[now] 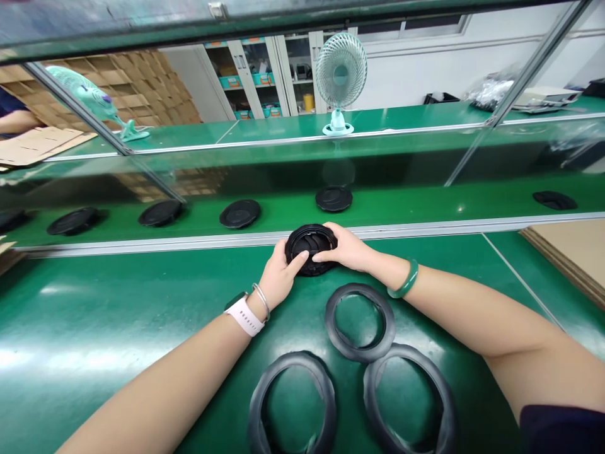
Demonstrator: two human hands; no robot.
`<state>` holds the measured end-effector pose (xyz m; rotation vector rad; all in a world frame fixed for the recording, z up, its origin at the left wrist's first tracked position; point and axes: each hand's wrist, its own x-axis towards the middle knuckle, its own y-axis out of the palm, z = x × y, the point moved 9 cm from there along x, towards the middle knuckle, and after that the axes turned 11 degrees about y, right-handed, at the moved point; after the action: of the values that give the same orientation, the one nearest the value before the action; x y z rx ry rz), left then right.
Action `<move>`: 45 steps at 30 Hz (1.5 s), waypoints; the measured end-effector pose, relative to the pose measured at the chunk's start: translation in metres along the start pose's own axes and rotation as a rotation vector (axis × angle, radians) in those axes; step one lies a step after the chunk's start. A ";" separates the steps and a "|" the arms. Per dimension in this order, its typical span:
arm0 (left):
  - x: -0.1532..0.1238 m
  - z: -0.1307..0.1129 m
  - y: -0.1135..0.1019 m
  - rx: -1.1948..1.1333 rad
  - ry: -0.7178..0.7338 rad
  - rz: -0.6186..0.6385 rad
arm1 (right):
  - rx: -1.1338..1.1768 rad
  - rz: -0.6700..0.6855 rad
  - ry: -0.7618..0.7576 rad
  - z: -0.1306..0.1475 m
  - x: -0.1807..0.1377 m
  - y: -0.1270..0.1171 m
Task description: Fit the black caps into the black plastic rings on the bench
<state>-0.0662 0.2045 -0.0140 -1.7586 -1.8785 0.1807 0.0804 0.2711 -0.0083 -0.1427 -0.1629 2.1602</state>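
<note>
A round black plastic disc [309,244] with curved ribs lies on the green bench near the conveyor's metal rail. My left hand [280,276] grips its left side, the thumb pressed on top. My right hand [344,247] covers its right edge, fingers curled over the rim. Three dark rubber rings lie loose closer to me: one [360,322] just below my right wrist, one [292,403] at lower centre, one [409,403] at lower right.
Several black discs ride the green conveyor belt [283,217] behind the rail [189,241], such as one [334,198] straight ahead and one [240,214] to its left. A small fan [340,79] stands on the far bench. Cardboard [574,255] lies at right.
</note>
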 end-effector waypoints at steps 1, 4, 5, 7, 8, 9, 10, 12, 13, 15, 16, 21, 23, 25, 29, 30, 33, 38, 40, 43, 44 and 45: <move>0.000 0.000 0.000 -0.004 0.000 -0.003 | 0.009 0.001 0.002 0.000 0.000 0.000; 0.001 -0.001 0.001 -0.010 -0.001 -0.006 | 0.086 0.043 -0.012 0.002 -0.001 0.004; 0.001 -0.001 0.001 -0.008 -0.001 -0.007 | 0.098 0.042 -0.017 0.003 -0.002 0.004; 0.000 -0.002 0.001 0.001 -0.004 -0.009 | 0.083 -0.014 -0.016 0.004 -0.002 0.001; 0.000 -0.002 0.001 0.007 -0.006 -0.010 | 0.062 -0.054 -0.009 0.004 -0.003 -0.001; 0.000 -0.002 0.001 0.013 -0.007 -0.012 | 0.038 -0.092 0.002 0.004 -0.004 -0.003; -0.001 -0.002 0.001 0.017 -0.007 -0.014 | 0.009 -0.120 0.013 0.003 -0.004 -0.003; -0.001 -0.001 0.001 0.033 -0.007 -0.014 | -0.045 -0.159 0.034 0.002 -0.005 -0.002; -0.001 0.000 0.001 0.044 -0.006 -0.013 | -0.060 -0.166 0.040 0.002 -0.005 -0.001; -0.001 0.003 0.002 0.031 -0.013 -0.004 | -0.058 -0.139 0.035 0.002 -0.001 0.001; -0.002 0.004 0.002 -0.004 -0.023 -0.001 | -0.049 -0.121 0.021 0.004 0.002 0.000; -0.005 -0.026 -0.006 -0.032 0.222 -0.013 | -0.259 -0.570 -0.028 0.018 0.003 -0.098; -0.014 -0.053 0.008 0.097 0.464 0.173 | -0.540 -0.835 0.030 0.023 -0.011 -0.151; -0.035 -0.071 0.039 0.164 0.649 0.532 | -0.811 -0.895 0.122 0.019 -0.015 -0.184; -0.060 -0.068 0.072 0.177 0.620 0.941 | -0.993 -0.773 0.217 -0.008 -0.003 -0.197; -0.056 -0.063 0.073 0.173 0.567 0.931 | -1.009 -0.751 0.204 -0.012 0.001 -0.192; -0.034 -0.045 0.065 0.091 0.382 0.770 | -1.032 -0.695 0.122 -0.016 0.011 -0.170; -0.007 -0.012 0.037 -0.445 -0.065 0.363 | -0.982 -0.698 0.047 -0.015 0.012 -0.169; -0.005 -0.005 0.033 -0.606 -0.182 0.284 | -0.952 -0.716 0.035 -0.017 0.012 -0.176; -0.006 -0.004 0.034 -0.698 -0.238 0.264 | -0.922 -0.731 0.017 -0.022 0.013 -0.182; -0.006 -0.004 0.034 -0.711 -0.238 0.268 | -0.917 -0.733 0.010 -0.023 0.014 -0.182; -0.006 -0.004 0.035 -0.721 -0.236 0.274 | -0.913 -0.733 0.003 -0.025 0.014 -0.182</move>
<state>-0.0337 0.2024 -0.0285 -2.5724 -2.0043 -0.2339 0.2247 0.3856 -0.0019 -0.5140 -1.0238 1.2256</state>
